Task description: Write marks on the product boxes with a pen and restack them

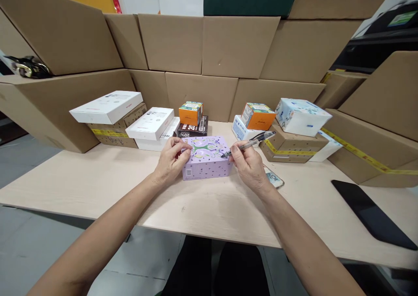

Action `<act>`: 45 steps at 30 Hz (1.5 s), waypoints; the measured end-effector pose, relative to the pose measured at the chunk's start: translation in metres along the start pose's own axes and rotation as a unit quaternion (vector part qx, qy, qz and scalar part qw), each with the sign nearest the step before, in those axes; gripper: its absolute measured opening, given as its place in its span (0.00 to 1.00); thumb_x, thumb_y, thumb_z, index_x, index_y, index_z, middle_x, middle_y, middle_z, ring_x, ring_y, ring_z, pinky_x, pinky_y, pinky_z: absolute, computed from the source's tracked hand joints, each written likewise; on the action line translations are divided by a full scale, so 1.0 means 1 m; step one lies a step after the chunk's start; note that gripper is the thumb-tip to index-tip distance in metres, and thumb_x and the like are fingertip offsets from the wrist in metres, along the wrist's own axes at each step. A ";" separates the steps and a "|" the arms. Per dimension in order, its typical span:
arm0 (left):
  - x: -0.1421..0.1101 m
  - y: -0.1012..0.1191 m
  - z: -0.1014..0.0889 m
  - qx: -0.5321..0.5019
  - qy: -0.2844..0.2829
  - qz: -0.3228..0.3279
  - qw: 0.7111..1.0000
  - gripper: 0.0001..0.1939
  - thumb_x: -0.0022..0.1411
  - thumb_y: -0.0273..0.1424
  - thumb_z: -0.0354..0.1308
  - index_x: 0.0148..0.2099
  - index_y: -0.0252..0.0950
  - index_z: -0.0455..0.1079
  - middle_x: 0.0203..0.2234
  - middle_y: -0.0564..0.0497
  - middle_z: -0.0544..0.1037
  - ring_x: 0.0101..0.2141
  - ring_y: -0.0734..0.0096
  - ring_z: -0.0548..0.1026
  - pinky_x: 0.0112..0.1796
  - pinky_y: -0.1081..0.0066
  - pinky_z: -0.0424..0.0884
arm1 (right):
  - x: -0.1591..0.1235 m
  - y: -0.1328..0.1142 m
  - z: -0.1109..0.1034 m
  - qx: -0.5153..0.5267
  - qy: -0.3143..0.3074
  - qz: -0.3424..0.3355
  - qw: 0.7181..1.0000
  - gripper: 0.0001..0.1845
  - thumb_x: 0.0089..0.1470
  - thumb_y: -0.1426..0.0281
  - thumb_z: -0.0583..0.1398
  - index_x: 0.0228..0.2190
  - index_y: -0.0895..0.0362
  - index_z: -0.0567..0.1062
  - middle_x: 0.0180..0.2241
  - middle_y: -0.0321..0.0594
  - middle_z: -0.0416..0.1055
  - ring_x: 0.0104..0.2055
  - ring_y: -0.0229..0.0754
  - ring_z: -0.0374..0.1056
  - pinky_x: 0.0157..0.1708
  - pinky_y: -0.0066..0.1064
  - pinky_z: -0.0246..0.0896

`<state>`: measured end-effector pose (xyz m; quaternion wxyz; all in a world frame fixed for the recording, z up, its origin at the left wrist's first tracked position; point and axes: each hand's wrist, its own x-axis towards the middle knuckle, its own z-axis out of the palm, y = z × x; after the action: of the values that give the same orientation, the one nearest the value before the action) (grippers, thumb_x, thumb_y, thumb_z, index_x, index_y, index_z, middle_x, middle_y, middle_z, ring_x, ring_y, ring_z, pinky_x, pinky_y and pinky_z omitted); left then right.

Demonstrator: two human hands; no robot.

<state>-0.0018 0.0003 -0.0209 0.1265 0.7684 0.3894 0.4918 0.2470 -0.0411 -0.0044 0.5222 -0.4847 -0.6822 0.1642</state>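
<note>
In the head view a purple box (209,169) with a green and violet pattern on top lies on the table in front of me. My left hand (172,159) is at its left side, with thumb and forefinger curled in against the box's upper left edge. A pen (250,143) with a clear barrel and black clip is gripped in my right hand (248,163). Its dark tip points left, over the right part of the box top; whether it touches the surface I cannot tell. Partly hidden by my right hand, a phone-like object (276,178) lies beside it.
White flat boxes (107,106) are stacked at the left. An orange box (191,114) rests on a dark box (199,128) behind the purple one. More boxes (302,115) stand at the right, near a black flat panel (372,213). Cardboard walls (202,91) enclose the table's (209,213) back.
</note>
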 end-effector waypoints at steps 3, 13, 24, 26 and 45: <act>0.000 0.000 0.000 0.000 0.001 0.002 1.000 0.09 0.66 0.31 0.54 0.42 0.39 0.76 0.40 0.48 0.69 0.43 0.64 0.69 0.43 0.62 0.70 | 0.000 0.000 -0.001 0.000 -0.004 -0.001 1.000 0.13 0.64 0.58 0.52 0.33 0.54 0.67 0.25 0.35 0.69 0.27 0.39 0.65 0.30 0.31 0.56; -0.001 -0.001 0.000 0.005 -0.005 0.001 1.000 0.10 0.67 0.33 0.53 0.43 0.39 0.76 0.41 0.48 0.69 0.44 0.63 0.70 0.43 0.62 0.71 | 0.007 0.004 -0.003 0.144 0.113 0.104 0.978 0.17 0.61 0.52 0.53 0.32 0.53 0.64 0.21 0.29 0.63 0.20 0.34 0.58 0.21 0.26 0.53; -0.001 0.000 -0.002 0.010 -0.014 0.002 1.000 0.11 0.66 0.34 0.53 0.43 0.39 0.76 0.41 0.47 0.69 0.45 0.63 0.70 0.41 0.62 0.72 | 0.014 0.019 -0.032 -0.345 -0.301 0.200 0.866 0.14 0.51 0.61 0.59 0.20 0.55 0.67 0.24 0.41 0.70 0.29 0.43 0.65 0.26 0.31 0.50; -0.001 0.001 -0.002 0.009 -0.016 -0.003 1.000 0.11 0.66 0.34 0.53 0.43 0.38 0.76 0.41 0.47 0.69 0.44 0.63 0.70 0.42 0.62 0.72 | 0.014 0.017 -0.028 -0.364 -0.319 0.200 0.852 0.14 0.49 0.62 0.60 0.18 0.55 0.66 0.23 0.40 0.68 0.28 0.42 0.64 0.26 0.32 0.49; -0.001 0.000 -0.003 0.002 -0.026 -0.001 1.000 0.12 0.66 0.36 0.53 0.44 0.38 0.75 0.42 0.46 0.68 0.44 0.63 0.69 0.39 0.64 0.71 | 0.018 0.033 -0.047 -0.425 -0.287 0.258 0.819 0.24 0.51 0.56 0.59 0.45 0.58 0.73 0.46 0.53 0.76 0.47 0.54 0.71 0.35 0.35 0.57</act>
<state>-0.0050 -0.0010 -0.0202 0.1357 0.7807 0.3881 0.4706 0.3041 -0.0241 0.0005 -0.0164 -0.7474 -0.6535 0.1185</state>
